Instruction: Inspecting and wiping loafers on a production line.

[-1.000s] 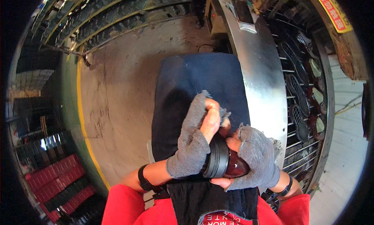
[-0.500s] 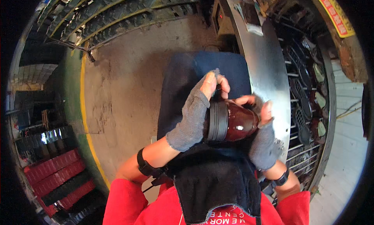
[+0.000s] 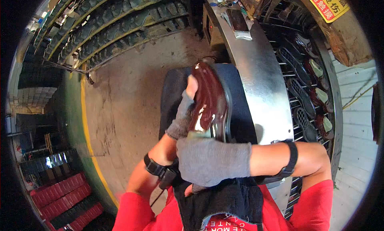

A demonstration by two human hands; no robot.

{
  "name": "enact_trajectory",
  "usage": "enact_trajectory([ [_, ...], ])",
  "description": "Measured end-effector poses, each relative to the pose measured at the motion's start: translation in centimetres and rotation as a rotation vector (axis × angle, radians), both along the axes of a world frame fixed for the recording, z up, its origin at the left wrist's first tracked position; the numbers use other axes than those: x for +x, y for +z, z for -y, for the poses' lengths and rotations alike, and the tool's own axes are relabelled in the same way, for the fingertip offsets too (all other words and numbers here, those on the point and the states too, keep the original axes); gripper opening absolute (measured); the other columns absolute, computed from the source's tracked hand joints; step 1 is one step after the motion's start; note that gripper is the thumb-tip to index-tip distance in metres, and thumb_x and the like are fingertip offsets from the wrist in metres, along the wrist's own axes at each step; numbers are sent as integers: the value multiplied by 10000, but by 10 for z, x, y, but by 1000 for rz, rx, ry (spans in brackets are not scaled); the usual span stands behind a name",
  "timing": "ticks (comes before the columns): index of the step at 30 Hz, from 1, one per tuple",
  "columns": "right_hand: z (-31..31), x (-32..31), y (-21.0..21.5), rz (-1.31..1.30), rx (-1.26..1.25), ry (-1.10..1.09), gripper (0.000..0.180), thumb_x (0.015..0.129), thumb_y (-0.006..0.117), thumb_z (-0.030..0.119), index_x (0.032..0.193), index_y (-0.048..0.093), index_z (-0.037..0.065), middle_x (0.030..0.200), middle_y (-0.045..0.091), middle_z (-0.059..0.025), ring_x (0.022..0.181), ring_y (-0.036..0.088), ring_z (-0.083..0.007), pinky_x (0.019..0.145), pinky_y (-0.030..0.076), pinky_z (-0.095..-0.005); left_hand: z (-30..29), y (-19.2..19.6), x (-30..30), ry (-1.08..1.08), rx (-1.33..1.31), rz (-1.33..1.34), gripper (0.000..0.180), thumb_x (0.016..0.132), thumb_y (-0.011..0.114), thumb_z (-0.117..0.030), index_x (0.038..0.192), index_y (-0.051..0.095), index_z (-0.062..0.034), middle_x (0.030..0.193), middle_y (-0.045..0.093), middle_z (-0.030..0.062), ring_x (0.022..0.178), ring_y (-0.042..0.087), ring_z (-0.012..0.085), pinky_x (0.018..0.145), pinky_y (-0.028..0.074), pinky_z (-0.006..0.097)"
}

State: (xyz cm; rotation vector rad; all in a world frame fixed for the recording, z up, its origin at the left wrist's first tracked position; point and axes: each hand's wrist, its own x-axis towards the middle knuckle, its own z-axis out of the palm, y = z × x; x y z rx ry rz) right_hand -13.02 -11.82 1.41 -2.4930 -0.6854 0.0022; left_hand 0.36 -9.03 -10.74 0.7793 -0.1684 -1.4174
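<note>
dark red shoe held toe-away over the pad

the step in hand looks like steadying and handling the shoe (image 3: 209, 93) with both hands. it is over the dark blue pad (image 3: 173, 93), toe toward the far edge, and left of the metal bench (image 3: 266, 87)'s near long edge. the left hand (image 3: 183, 115) is closed on its left side, thumb along the upper, fingers hidden beneath. the right hand (image 3: 214, 161) crosses the heel end, back of the glove up, thumb apart from the shoe; i cannot tell whether its fingers grip. the next move seems to call for a firm left hold and care with the glossy upper.
</note>
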Motion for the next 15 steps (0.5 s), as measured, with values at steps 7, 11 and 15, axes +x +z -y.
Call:
enact_trajectory([
  [7, 44, -71, -36, -169, 950, -709, 460, 1005, 621, 507, 1013, 654, 48, 776, 612, -53, 752, 622, -205, 752, 513, -365, -40, -33, -6, 182, 8, -230, 1106, 767, 477, -983, 1251, 650, -4, 1057, 739, 137, 915, 727, 270, 811, 622, 383],
  [11, 39, -94, -62, -501, 1061, -968, 316, 1025, 667, 348, 1017, 636, 34, 848, 579, -18, 781, 550, -108, 744, 470, -281, -40, -19, -9, -11, 8, -314, 1096, 777, 459, -984, 1249, 643, -11, 1059, 734, 119, 908, 726, 253, 813, 620, 401],
  [15, 21, -90, -75, -544, 1220, -1125, 474, 958, 754, 274, 1328, 592, 27, 1002, 546, -37, 933, 570, -134, 860, 486, -276, -30, 8, -12, 19, 44, -134, 1086, 802, 452, -971, 1267, 627, -6, 1085, 731, 127, 952, 723, 262, 852, 619, 415],
])
